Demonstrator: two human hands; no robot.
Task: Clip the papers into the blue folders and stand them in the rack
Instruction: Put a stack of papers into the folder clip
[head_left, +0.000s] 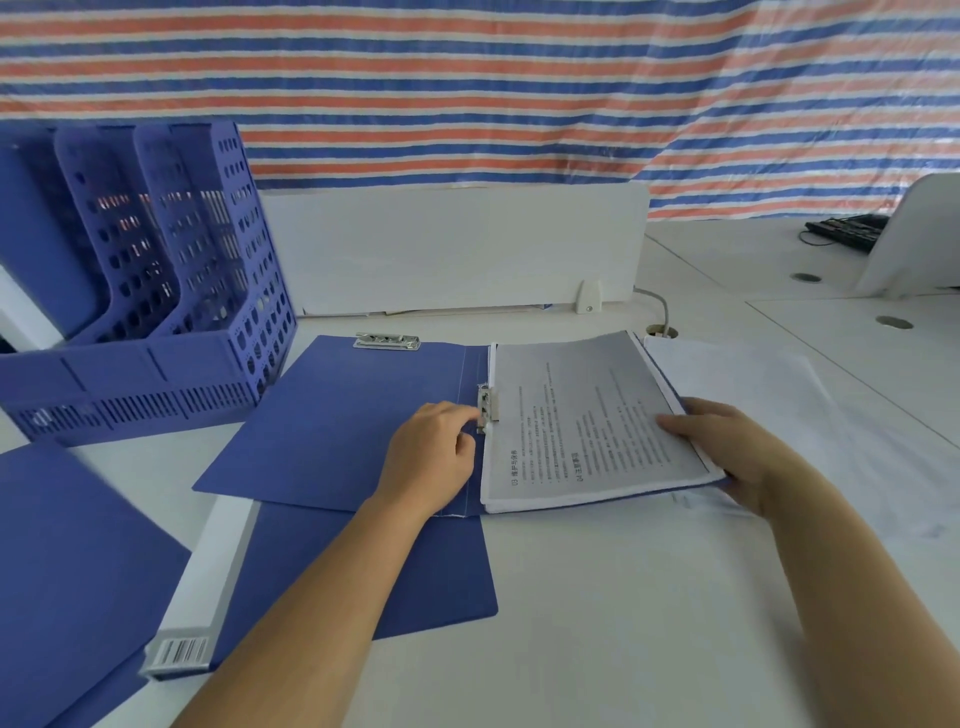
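At the bottom of the frame I see both forearms reaching up from the lower edge over the white desk (597, 623). At lower left a closed blue folder (67, 561) fills the corner, and a white spine with a barcode label (179, 652) runs diagonally beside it. A second folder (426, 566) lies flat under my left forearm, partly covered by the open one.

In the middle, the open folder (332, 421) lies spread flat. My left hand (434, 457) rests on its centre fold, fingers curled together, the fingertips touching the metal clip (487, 408) at the left edge of the papers (587, 415). I cannot tell whether the clip is pinched or only touched. The papers sit as a stack on the right half of the open folder, printed side up, left edge at the clip. My right hand (727, 452) lies at the stack's right edge, fingers pressed together and flat on the top sheet, the thumb hidden.

Just right of that, loose white sheets (753, 384) lie on the desk. A second metal clip (387, 341) sits at the top edge of the folder's left half.

Further back, upper left, the blue rack (156, 291) stands, its slots showing no folders from here. A white divider (452, 244) crosses the centre behind the folder. At upper right a black keyboard (847, 231) lies on another desk. A striped tarp (467, 78) covers the background.
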